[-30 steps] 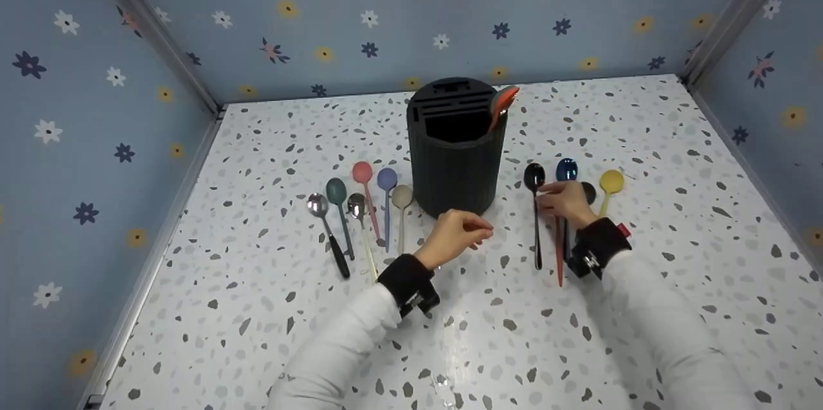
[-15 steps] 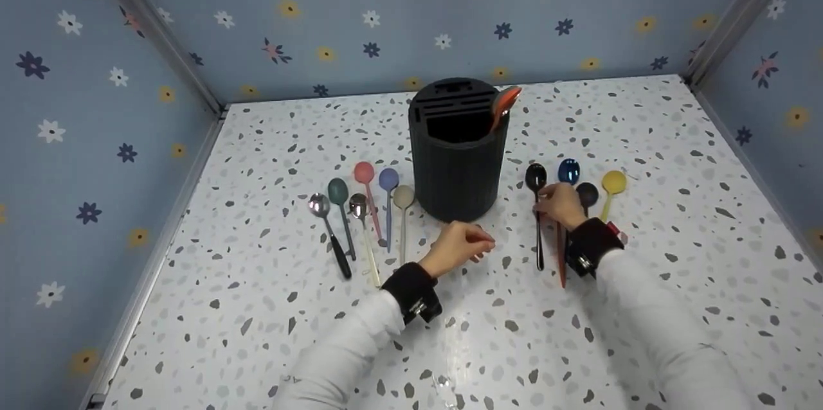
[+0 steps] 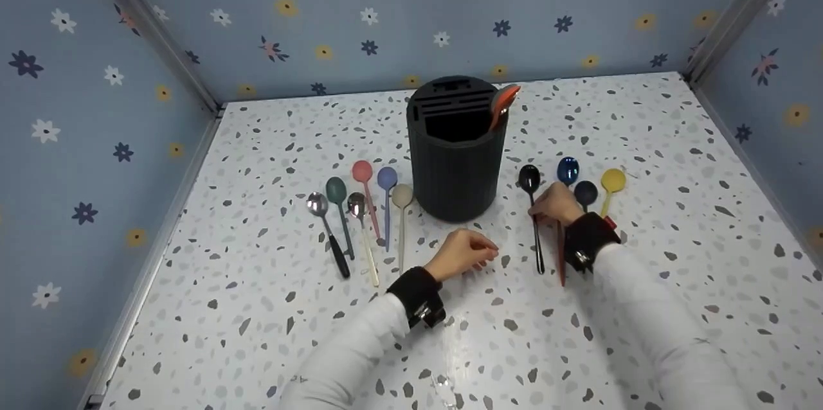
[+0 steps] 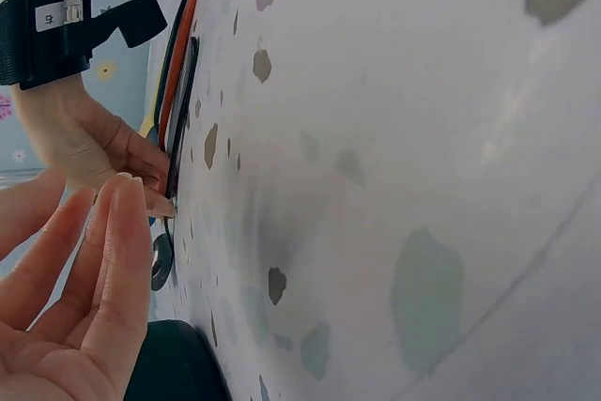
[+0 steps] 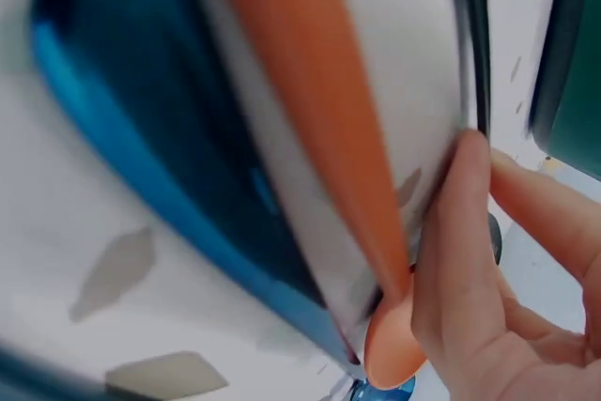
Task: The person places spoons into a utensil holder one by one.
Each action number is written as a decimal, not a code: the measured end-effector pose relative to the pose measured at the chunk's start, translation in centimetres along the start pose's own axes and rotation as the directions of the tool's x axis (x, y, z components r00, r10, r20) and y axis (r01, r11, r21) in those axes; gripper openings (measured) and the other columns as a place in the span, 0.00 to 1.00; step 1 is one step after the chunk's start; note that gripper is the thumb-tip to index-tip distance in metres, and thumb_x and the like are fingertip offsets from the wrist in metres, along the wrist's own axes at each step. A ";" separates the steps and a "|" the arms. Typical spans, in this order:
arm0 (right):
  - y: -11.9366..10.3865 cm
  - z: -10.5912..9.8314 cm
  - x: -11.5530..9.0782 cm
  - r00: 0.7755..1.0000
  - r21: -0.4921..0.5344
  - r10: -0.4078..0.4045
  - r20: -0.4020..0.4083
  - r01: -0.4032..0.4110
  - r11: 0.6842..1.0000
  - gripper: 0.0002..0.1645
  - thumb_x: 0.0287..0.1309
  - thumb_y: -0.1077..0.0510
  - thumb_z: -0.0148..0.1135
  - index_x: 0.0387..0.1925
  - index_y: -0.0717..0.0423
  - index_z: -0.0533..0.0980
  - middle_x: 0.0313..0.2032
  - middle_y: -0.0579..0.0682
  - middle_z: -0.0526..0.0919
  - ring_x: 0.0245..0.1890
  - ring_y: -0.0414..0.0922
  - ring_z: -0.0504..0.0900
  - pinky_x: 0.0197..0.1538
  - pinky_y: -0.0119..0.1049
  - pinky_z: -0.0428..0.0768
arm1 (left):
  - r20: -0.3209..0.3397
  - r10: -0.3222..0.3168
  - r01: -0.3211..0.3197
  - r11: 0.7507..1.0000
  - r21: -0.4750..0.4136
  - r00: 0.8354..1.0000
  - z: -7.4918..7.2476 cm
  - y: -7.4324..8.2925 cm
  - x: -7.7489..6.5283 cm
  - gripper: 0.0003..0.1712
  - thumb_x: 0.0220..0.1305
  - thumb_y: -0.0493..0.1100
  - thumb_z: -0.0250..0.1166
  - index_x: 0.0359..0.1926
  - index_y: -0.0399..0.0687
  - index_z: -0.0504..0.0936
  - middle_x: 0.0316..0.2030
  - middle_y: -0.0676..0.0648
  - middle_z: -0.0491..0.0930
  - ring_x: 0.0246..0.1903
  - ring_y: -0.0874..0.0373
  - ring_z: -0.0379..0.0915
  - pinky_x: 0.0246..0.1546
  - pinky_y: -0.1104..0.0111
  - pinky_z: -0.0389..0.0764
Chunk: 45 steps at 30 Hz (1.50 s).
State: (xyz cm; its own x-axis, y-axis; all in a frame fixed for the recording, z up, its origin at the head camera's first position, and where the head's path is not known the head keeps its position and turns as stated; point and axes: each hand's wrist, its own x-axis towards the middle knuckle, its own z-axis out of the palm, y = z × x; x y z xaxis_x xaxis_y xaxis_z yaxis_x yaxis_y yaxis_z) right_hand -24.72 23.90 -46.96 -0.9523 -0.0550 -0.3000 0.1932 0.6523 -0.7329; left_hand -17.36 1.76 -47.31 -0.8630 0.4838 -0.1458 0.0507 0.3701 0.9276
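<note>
Black spoon (image 3: 530,179), pinched in right hand (image 3: 557,204) | orange spoon (image 5: 317,100) beneath that hand | left hand (image 3: 460,254) relaxed, black holder (image 3: 458,178) beyond

Along the far edge of the speckled bench (image 3: 212,358) stands a blue flowered back wall (image 3: 411,2); grey metal posts (image 3: 154,29) stand at both far corners.
</note>
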 end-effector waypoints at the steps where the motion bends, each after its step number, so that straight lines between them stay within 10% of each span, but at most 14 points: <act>1: -0.1 0.0 0.0 1.000 0.012 0.013 0.021 -0.013 1.000 0.13 0.41 0.69 0.63 0.30 0.78 0.75 0.20 0.59 0.81 0.13 0.37 0.76 0.22 0.30 0.79 | -0.002 0.003 -0.003 1.000 0.007 1.000 0.1 -0.1 0.0 0.08 0.54 0.34 0.61 0.35 0.34 0.82 0.27 0.42 0.81 0.25 0.45 0.77 0.21 0.72 0.79; 7: -0.4 0.3 -0.2 0.993 -0.028 0.027 0.114 -0.024 0.999 0.12 0.41 0.68 0.62 0.29 0.77 0.76 0.17 0.57 0.81 0.12 0.38 0.76 0.21 0.29 0.78 | 0.005 -0.005 0.005 0.999 0.047 1.000 0.4 -0.2 0.1 0.08 0.53 0.35 0.62 0.35 0.36 0.82 0.26 0.44 0.81 0.22 0.52 0.77 0.18 0.72 0.78; 16: 0.1 0.3 -0.7 0.953 0.275 0.138 0.269 -0.213 0.938 0.11 0.47 0.68 0.60 0.33 0.76 0.74 0.16 0.51 0.79 0.18 0.41 0.79 0.32 0.33 0.82 | 0.008 -0.034 0.034 0.999 0.004 0.999 0.7 -0.4 -0.1 0.08 0.53 0.35 0.62 0.34 0.35 0.82 0.25 0.42 0.81 0.24 0.47 0.78 0.21 0.67 0.80; 23: 0.4 0.5 -1.3 0.938 0.322 0.103 0.332 -0.215 0.922 0.17 0.53 0.66 0.56 0.42 0.78 0.69 0.22 0.51 0.79 0.21 0.40 0.80 0.35 0.33 0.81 | 0.017 -0.068 0.069 0.996 -0.051 0.998 1.1 -0.6 0.1 0.09 0.54 0.35 0.62 0.35 0.34 0.81 0.25 0.40 0.81 0.22 0.49 0.77 0.21 0.66 0.81; 45: -0.8 1.7 -3.5 0.946 0.523 0.007 0.323 -0.185 0.832 0.15 0.55 0.64 0.55 0.42 0.72 0.67 0.29 0.51 0.77 0.29 0.42 0.79 0.44 0.36 0.79 | 0.021 -0.162 0.164 0.971 -0.174 0.986 2.2 -0.4 0.0 0.15 0.51 0.34 0.64 0.42 0.33 0.78 0.26 0.41 0.81 0.21 0.54 0.78 0.22 0.69 0.81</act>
State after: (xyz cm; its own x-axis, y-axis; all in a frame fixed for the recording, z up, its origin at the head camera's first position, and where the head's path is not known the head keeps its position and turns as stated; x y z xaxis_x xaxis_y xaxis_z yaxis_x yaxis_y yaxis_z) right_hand -21.15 22.30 -46.42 -0.8236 -0.2918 -0.4863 0.4602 0.1573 -0.8738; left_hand -16.26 3.35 -48.40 -0.8489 0.4339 -0.3019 -0.1794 0.3006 0.9367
